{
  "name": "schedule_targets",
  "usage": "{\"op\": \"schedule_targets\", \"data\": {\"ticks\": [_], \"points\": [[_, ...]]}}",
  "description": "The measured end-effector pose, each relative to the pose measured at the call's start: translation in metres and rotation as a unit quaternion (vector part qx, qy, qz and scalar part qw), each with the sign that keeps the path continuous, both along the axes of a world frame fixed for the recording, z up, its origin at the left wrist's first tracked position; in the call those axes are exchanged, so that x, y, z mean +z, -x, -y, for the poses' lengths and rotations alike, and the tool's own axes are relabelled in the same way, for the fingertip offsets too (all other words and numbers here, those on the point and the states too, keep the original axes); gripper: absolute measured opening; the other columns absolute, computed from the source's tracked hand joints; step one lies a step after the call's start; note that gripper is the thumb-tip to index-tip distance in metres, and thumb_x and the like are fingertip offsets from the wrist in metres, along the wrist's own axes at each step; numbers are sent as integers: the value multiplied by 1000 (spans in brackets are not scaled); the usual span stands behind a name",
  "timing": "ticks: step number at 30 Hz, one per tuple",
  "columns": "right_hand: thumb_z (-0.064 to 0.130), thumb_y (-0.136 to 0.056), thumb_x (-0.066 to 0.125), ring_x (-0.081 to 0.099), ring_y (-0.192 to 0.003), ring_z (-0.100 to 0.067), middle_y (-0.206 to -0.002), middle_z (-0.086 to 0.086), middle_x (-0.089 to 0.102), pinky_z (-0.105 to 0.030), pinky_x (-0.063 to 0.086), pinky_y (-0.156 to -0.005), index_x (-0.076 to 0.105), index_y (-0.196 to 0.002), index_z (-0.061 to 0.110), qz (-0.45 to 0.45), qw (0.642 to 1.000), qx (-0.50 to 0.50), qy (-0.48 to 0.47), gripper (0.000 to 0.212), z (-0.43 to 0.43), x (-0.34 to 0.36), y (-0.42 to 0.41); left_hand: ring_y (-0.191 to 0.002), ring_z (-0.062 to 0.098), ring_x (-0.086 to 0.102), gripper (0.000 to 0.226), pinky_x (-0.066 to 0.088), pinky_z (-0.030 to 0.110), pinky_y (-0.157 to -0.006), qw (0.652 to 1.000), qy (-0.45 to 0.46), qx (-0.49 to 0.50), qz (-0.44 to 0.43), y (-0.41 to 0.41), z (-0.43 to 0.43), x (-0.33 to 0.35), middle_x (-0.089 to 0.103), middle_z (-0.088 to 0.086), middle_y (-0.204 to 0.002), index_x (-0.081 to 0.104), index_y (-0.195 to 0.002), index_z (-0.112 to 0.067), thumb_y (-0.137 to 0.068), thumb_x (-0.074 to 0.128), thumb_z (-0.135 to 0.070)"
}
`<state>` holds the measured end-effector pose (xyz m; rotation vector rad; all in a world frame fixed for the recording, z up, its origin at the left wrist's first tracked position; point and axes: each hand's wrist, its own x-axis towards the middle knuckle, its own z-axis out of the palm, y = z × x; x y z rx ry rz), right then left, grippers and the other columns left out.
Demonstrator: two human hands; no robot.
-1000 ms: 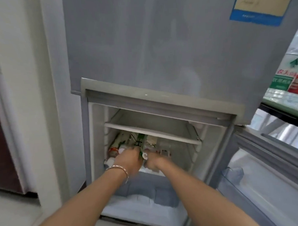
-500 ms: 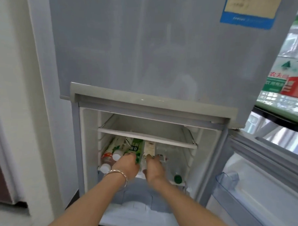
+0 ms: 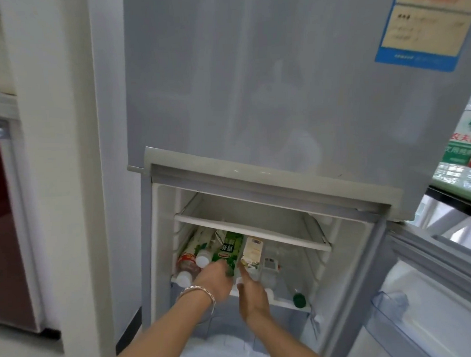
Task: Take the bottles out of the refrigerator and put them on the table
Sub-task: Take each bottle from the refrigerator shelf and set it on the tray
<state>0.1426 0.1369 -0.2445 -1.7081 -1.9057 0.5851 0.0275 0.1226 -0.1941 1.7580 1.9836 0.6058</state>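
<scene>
Two hands inside the open lower part of the refrigerator (image 3: 252, 96).

The left hand (image 3: 213, 283), with a bracelet (image 3: 198, 290) at its wrist, grips the lower end of a green carton (image 3: 229, 248) that lies on the shelf (image 3: 281, 300). The right hand (image 3: 251, 295) is just beside it, with straight fingers, and its index finger touches a cream carton (image 3: 252, 251). To the left of the left hand lie white-capped bottles (image 3: 188, 261), one with a red label. To the right of the right hand lies a green-capped bottle (image 3: 299, 299) on the same shelf, apart from both hands.
</scene>
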Motion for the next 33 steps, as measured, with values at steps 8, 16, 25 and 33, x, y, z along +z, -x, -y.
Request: {"op": "schedule_targets", "data": {"ticks": [8,16,25,33], "points": [[20,-97,44,68,-104,-23,-105,-6,75,-38,51,-99,75,-101,28,-27,993,75,-88,32,5,3,-19,-119,37,58,46,48,45,-102,934,37,73,348,-42,-13,-10,59,26,-129,42,-140,-3,-95,40,4],[27,-102,44,66,-107,-7,-114,4,72,-22,48,-95,72,-115,29,-94,991,55,-75,31,14,44,-37,-102,37,65,44,56,49,-89,855,-13,114,505,-58,-10,18,65,21,-116,56,-131,-8,-89,58,2],[27,-73,78,68,-88,-11,-99,1,74,-20,50,-72,69,-105,21,-90,991,71,-64,34,53,125,-60,-91,32,71,29,57,42,-86,960,-40,36,275,-57,23,79,74,21,-97,74,-96,2,-83,71,-24],[29,-79,78,60,-87,-14,-102,-4,67,-16,43,-64,63,-120,10,-131,991,21,17,48,99,199,-90,-58,23,70,25,59,27,-59,929,46,-60,363,-63,84,172,72,17,-75,68,-82,3,-77,79,-19]]}}
